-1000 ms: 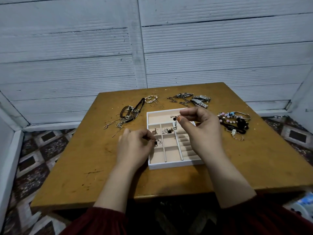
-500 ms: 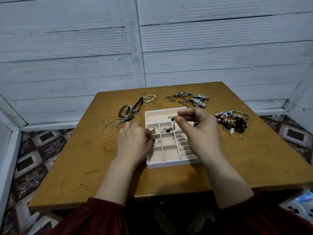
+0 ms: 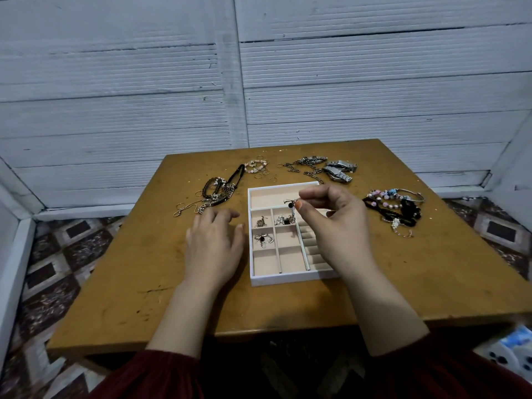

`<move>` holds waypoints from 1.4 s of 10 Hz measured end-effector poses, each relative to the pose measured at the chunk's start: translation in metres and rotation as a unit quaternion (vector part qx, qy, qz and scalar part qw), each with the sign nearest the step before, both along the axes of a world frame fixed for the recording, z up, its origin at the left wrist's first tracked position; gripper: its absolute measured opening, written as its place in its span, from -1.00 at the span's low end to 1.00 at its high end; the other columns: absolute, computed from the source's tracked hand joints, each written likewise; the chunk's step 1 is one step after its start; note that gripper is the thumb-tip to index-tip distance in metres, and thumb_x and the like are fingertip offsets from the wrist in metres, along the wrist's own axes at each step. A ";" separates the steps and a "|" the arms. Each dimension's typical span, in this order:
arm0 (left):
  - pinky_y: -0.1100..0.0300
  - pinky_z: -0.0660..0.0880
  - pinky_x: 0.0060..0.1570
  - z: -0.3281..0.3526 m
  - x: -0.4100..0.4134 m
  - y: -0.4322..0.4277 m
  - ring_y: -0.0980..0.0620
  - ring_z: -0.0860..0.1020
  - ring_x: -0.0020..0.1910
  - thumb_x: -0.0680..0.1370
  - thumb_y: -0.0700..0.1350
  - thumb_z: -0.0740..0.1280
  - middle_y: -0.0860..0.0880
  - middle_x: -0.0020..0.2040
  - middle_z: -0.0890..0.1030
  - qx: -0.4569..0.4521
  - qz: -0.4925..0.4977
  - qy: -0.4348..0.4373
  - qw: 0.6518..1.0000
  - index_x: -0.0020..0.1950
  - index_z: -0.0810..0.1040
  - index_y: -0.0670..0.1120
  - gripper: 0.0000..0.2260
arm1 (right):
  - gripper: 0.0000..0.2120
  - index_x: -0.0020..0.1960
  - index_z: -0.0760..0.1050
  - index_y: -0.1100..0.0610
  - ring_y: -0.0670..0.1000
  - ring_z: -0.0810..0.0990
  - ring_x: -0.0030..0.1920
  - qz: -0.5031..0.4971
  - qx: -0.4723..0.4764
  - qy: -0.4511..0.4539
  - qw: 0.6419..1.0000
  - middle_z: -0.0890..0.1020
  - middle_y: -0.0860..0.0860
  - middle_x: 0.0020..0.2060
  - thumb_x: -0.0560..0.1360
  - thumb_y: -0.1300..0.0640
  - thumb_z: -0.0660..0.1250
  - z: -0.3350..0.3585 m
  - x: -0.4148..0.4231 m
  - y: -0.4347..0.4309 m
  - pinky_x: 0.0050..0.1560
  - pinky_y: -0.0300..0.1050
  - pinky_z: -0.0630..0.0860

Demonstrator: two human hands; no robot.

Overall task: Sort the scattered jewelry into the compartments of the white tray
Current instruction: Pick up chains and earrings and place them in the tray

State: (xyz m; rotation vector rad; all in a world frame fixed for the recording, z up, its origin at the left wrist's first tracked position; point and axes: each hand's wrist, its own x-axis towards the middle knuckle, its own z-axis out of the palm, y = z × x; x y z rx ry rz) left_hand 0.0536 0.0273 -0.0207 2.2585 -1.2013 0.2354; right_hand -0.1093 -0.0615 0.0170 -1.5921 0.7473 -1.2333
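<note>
While the right hand pinches a small dangling silver earring with a black bead above the white compartmented tray to drop it in, the left hand rests open and empty beside it.

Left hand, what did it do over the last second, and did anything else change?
The left hand came out of the white tray leftward and now lies open on the table, having let go of a small silver piece in the tray's left column. The right hand stayed above the tray, pinching the black-beaded earring. The jewelry piles on the table did not move.
</note>
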 end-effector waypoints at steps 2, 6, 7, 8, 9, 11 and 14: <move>0.03 0.26 0.16 -0.018 0.014 0.017 -0.03 0.34 0.29 0.59 0.07 0.19 0.02 0.30 0.44 0.087 0.016 0.006 0.996 0.32 0.46 0.12 -0.69 | -0.82 -0.19 0.58 -0.02 -0.18 0.62 -0.17 0.006 0.004 0.011 1.000 0.66 -0.11 -0.25 0.41 0.26 0.46 -0.004 0.005 0.001 -0.15 -0.24 0.51; -0.02 -0.06 0.46 -0.021 0.015 0.024 0.03 -0.03 0.54 0.61 0.22 -0.03 0.08 0.57 0.04 0.203 -0.010 0.018 0.979 0.53 0.11 0.16 -0.51 | -0.86 -0.15 0.59 0.02 -0.12 0.64 -0.19 0.040 0.041 0.055 0.997 0.66 -0.08 -0.25 0.43 0.25 0.45 -0.016 0.019 0.007 -0.24 -0.35 0.45; -0.02 -0.05 0.46 -0.021 0.015 0.024 0.03 -0.02 0.54 0.61 0.23 -0.02 0.08 0.57 0.05 0.199 -0.009 0.020 0.980 0.53 0.12 0.17 -0.51 | -0.89 -0.10 0.61 0.07 -0.24 0.59 -0.24 0.056 0.046 0.069 0.995 0.66 -0.05 -0.22 0.44 0.26 0.43 -0.018 0.021 0.011 -0.33 -0.48 0.40; -0.03 -0.05 0.46 -0.021 0.015 0.025 0.03 -0.02 0.54 0.60 0.23 -0.02 0.08 0.57 0.05 0.196 -0.010 0.023 0.980 0.53 0.12 0.17 -0.51 | -0.90 -0.09 0.61 0.07 -0.29 0.58 -0.26 0.059 0.048 0.081 0.994 0.65 -0.10 -0.24 0.45 0.25 0.43 -0.021 0.023 0.014 -0.30 -0.51 0.39; -0.03 -0.04 0.45 -0.021 0.016 0.025 0.03 -0.01 0.54 0.60 0.24 -0.02 0.08 0.57 0.05 0.197 -0.009 0.021 0.980 0.53 0.12 0.17 -0.51 | -0.87 -0.14 0.60 0.00 -0.25 0.61 -0.27 0.059 0.061 0.093 0.992 0.64 -0.21 -0.34 0.44 0.22 0.44 -0.026 0.027 0.014 -0.25 -0.38 0.46; -0.03 -0.04 0.45 -0.020 0.016 0.025 0.03 -0.01 0.54 0.60 0.24 -0.02 0.08 0.57 0.06 0.197 -0.010 0.022 0.980 0.53 0.13 0.17 -0.51 | -0.86 -0.21 0.61 -0.06 -0.17 0.63 -0.23 0.033 0.033 0.178 0.983 0.66 -0.17 -0.31 0.43 0.17 0.44 -0.031 0.032 0.011 -0.12 -0.07 0.59; -0.04 -0.04 0.45 -0.019 0.016 0.025 0.02 0.00 0.53 0.60 0.24 -0.01 0.07 0.56 0.07 0.195 -0.011 0.022 0.980 0.52 0.14 0.17 -0.51 | -0.92 -0.08 0.61 -0.09 -0.02 0.55 0.00 0.003 -0.138 0.372 0.918 0.60 -0.18 -0.23 0.48 0.06 0.36 -0.022 0.038 0.011 0.11 0.00 0.49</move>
